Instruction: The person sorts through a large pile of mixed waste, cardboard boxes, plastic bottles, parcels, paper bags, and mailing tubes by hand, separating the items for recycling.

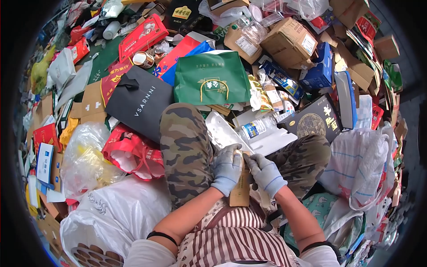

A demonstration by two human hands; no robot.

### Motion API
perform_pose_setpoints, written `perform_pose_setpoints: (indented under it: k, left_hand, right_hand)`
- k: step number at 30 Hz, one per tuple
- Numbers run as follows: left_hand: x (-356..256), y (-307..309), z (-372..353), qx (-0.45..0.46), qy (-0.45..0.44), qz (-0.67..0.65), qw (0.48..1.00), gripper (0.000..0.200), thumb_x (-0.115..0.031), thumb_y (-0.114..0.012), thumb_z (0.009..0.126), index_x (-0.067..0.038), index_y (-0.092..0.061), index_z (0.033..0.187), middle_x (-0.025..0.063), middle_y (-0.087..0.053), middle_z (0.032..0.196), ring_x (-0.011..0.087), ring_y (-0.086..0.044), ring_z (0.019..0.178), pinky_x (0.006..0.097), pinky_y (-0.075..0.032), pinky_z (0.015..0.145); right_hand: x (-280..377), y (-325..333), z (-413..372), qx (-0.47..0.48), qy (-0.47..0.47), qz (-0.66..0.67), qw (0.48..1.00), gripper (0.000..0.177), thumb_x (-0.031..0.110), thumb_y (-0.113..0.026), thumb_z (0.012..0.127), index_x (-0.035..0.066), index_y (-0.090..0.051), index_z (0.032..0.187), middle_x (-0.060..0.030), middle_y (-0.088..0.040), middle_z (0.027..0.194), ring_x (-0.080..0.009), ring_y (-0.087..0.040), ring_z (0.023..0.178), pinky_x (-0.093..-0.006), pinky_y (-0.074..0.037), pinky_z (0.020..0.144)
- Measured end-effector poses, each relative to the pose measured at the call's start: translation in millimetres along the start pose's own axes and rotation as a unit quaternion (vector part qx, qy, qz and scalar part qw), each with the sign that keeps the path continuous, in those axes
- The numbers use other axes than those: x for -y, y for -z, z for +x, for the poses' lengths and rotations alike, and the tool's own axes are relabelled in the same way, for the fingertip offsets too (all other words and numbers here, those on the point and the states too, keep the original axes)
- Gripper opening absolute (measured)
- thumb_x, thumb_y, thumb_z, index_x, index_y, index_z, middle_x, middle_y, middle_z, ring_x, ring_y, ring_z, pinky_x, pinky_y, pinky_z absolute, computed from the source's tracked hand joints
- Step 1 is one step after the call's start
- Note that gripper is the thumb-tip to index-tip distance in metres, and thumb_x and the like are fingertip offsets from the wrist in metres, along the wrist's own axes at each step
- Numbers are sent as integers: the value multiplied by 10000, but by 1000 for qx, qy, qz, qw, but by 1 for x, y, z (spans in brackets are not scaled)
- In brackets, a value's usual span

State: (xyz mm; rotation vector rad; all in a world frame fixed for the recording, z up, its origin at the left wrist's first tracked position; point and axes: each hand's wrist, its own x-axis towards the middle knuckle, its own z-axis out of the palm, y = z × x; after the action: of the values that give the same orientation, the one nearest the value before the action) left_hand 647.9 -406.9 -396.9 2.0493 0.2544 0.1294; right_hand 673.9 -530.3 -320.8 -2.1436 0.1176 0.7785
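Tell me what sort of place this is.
Probably a recycling or waste-sorting heap: cardboard boxes, a green gift bag and stuffed plastic sacks lie piled all around, and the gloved left hand and right hand hold a brown cardboard piece.

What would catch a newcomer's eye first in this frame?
A heap of boxes, bags and wrappers fills the view, with a green bag and a black bag above centre. At centre, the gloved left hand and right hand grip a cardboard strip between camouflage-clad knees.
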Motion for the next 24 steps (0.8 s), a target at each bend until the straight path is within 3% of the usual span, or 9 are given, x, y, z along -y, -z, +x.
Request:
perform_pose_setpoints:
  k: [2, 5, 8, 11, 14, 16, 20, 21, 24]
  left_hand:
    - [0, 0, 0, -13, -7, 9, 1000, 259, -175, -429, 864, -56, -575, 1042, 141, -599, 1037, 303, -542, 998, 395, -391, 887]
    - [0, 0, 0, -25, -7, 12, 1000, 247, -172, -434, 858, -58, -579, 1023, 142, -600, 1020, 306, -543, 985, 402, -392, 882]
    - [1, -1, 0, -33, -4, 19, 999, 240, -169, -444, 847, -61, -575, 1016, 140, -597, 1009, 309, -538, 981, 405, -390, 880]
    - [4, -2, 0, -37, -8, 26, 999, 240, -168, -454, 834, -67, -569, 1019, 137, -592, 1008, 311, -532, 978, 408, -388, 877]
    - [3, -1, -1, -38, -7, 39, 998, 239, -163, -462, 821, -71, -565, 1017, 133, -588, 1002, 310, -529, 973, 410, -387, 871]
    - [3, -1, -1, -39, -4, 47, 998, 240, -158, -464, 815, -70, -562, 1016, 133, -586, 999, 312, -531, 963, 412, -389, 862]
    - [5, -3, -1, -53, -4, 36, 998, 235, -148, -463, 809, -55, -562, 1002, 142, -584, 980, 317, -542, 932, 412, -405, 835]
    - [7, -3, -1, -59, -5, 29, 998, 232, -145, -461, 809, -49, -563, 994, 146, -584, 972, 318, -546, 924, 410, -409, 829]
    - [5, 1, -6, -65, -14, -7, 998, 227, -135, -454, 805, -29, -570, 968, 156, -586, 945, 310, -555, 903, 400, -418, 819]
  right_hand:
    - [1, -1, 4, 7, 8, -9, 1000, 270, 232, -475, 915, 17, -557, 1054, -138, -604, 665, -186, -594, 500, -327, -476, 479]
    - [11, -1, 4, 22, -25, -16, 999, 261, 233, -464, 911, 22, -559, 1032, -166, -619, 717, -265, -625, 596, -374, -495, 562]
    - [-15, -15, 20, -50, 104, -164, 980, 266, 242, -447, 904, 24, -559, 1007, -203, -621, 783, -358, -616, 720, -430, -484, 675]
    - [-13, -19, 21, -61, 111, -184, 975, 273, 249, -435, 898, 25, -564, 984, -231, -613, 849, -407, -582, 825, -461, -451, 762]
    - [-5, -13, 25, -5, 69, -160, 985, 292, 259, -439, 896, 13, -563, 991, -234, -617, 846, -395, -594, 811, -445, -464, 739]
    - [-15, -11, 37, 28, 79, -124, 989, 262, 221, -466, 904, -6, -557, 1000, -145, -591, 701, -243, -568, 586, -354, -455, 525]
    - [-11, -8, 46, 95, 51, -93, 990, 237, 190, -481, 909, -19, -553, 995, -44, -541, 615, -107, -510, 447, -267, -414, 354]
    - [7, -3, 39, 124, -1, -107, 986, 253, 204, -475, 900, -17, -555, 992, -115, -593, 655, -211, -581, 512, -341, -476, 458]
    - [16, -3, 27, 84, 87, -265, 957, 268, 220, -464, 884, -9, -561, 985, -193, -622, 738, -335, -620, 670, -407, -496, 624]
